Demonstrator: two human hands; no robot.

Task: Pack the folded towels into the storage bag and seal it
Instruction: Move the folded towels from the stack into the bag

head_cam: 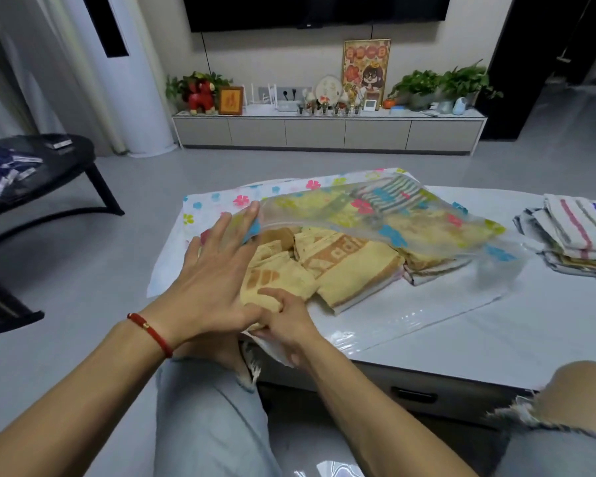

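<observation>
A clear storage bag printed with coloured flowers lies on the white table, its mouth facing me. Folded yellow towels sit half inside the mouth, with a striped towel deeper under the plastic. My left hand, fingers spread, lifts the bag's upper flap at its left edge. Just below it, my right hand grips the near corner of a yellow towel at the bag's opening.
A pile of striped folded towels waits at the table's right edge. A black side table with small packets stands to the left. A low TV cabinet with plants and frames runs along the far wall. My knees are below the table's near edge.
</observation>
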